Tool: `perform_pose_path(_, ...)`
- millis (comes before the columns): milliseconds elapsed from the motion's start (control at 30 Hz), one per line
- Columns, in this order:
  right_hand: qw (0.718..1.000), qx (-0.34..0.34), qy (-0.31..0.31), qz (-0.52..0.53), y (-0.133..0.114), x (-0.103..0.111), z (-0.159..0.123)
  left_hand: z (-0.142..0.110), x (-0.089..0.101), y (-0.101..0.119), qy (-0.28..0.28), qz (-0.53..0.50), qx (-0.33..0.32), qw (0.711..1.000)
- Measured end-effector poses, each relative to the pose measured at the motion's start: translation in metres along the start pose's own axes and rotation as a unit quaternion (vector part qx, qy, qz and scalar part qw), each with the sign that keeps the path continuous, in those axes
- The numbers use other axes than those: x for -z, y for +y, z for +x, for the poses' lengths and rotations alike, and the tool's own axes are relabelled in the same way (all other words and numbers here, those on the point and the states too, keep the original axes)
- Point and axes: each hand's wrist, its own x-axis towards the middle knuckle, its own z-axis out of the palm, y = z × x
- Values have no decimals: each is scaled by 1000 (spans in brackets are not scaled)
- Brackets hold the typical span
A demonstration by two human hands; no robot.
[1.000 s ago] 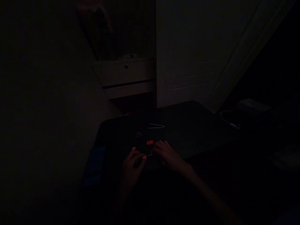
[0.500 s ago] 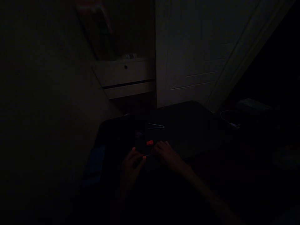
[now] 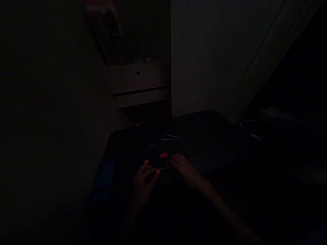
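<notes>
The room is very dark. My left hand (image 3: 143,180) rests on a dark table (image 3: 204,143), fingers curled, with orange-painted nails showing. My right hand (image 3: 182,168) sits just to its right, fingers bent down. Between the two hands a thin pale strip (image 3: 162,168) shows; both hands seem to pinch it, but the dark hides the grip. A small orange piece (image 3: 164,155) lies just beyond the hands. A dim purple piece (image 3: 151,146) lies farther left. Metal tweezers (image 3: 170,137) lie beyond them.
A pale drawer unit (image 3: 138,85) and a white door (image 3: 212,58) stand behind the table. A white cable (image 3: 251,131) and a box (image 3: 274,115) lie at the right. Something blue (image 3: 103,178) sits at the table's left edge.
Almost nothing has moved. Both hands stay in place by the thin strip; only the view shifts slightly.
</notes>
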Motion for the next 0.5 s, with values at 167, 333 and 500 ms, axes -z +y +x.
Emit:
perform_pose_path(167,1000,11,11,-1,4,-3,-1,1,3,7,-17,0,30,999)
perform_pose_path(333,1000,11,17,0,3,-2,-2,6,7,15,-43,16,70,997)
perform_pose_path(500,999,19,-4,34,-2,4,-4,7,6,12,-54,24,98,993)
